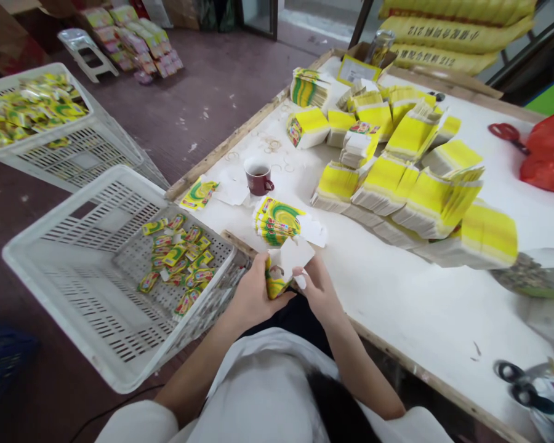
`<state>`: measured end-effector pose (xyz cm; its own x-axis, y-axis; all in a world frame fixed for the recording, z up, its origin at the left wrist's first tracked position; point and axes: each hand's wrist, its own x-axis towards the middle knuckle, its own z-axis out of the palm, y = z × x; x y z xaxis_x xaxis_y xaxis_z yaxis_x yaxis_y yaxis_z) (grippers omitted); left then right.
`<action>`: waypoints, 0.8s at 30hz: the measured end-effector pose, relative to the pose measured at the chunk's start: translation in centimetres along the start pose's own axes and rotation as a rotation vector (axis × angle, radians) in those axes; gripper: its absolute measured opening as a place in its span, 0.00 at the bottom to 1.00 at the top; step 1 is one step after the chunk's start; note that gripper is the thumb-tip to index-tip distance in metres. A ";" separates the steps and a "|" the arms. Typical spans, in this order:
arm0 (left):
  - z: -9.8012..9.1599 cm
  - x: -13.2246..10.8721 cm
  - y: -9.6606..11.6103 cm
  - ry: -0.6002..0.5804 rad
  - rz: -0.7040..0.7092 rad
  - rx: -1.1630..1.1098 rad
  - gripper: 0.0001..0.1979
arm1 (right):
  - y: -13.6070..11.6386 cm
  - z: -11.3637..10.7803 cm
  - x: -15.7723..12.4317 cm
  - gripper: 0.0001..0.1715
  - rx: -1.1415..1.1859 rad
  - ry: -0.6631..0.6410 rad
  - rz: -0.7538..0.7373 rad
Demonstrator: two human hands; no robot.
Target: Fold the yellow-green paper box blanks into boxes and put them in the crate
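A small yellow and green cardboard box (277, 286) with white flaps sticking up is held over the table's near edge. My left hand (253, 292) is wrapped around its left side and bottom. At the right, my right hand (322, 289) has its fingers closed on the box's white flaps. Just beyond the hands, a fanned pile of flat printed cartons (277, 220) lies on the white table (397, 307). Another flat carton (199, 192) rests near the table's left edge.
A dark red mug (258, 179) with drink stands behind the pile. Bundled yellow cartons (410, 184) fill the table's far side. White crates (74, 332) stand at the left, the nearer one holding several small boxes (178, 255). Scissors (526, 391) and a red bag (549, 154) lie at the right.
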<state>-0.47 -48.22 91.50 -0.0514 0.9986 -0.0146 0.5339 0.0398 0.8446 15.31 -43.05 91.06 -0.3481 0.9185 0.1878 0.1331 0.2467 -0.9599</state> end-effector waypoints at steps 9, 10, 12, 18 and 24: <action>1.1 0.0 -0.8 0.025 0.291 0.076 0.34 | 0.2 0.3 0.8 0.22 0.126 -0.156 0.132; 0.9 0.1 -0.8 0.016 0.283 0.077 0.31 | 0.3 0.3 0.7 0.23 0.124 -0.165 0.120; 0.5 0.4 -1.0 -0.004 0.220 0.088 0.27 | 0.3 0.3 0.4 0.26 0.092 -0.210 0.083; 1.0 0.7 -2.1 0.095 0.182 0.145 0.34 | 0.4 0.7 -0.5 0.36 -0.203 -0.256 -0.167; -0.6 0.4 -1.7 0.168 0.192 0.203 0.29 | 1.9 -0.6 -0.2 0.32 -0.319 -0.068 -0.223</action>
<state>-1.86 -47.94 90.36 -0.0626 0.9694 0.2374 0.7035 -0.1258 0.6994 16.19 -42.60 89.32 -0.4605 0.8114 0.3600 0.3252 0.5315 -0.7821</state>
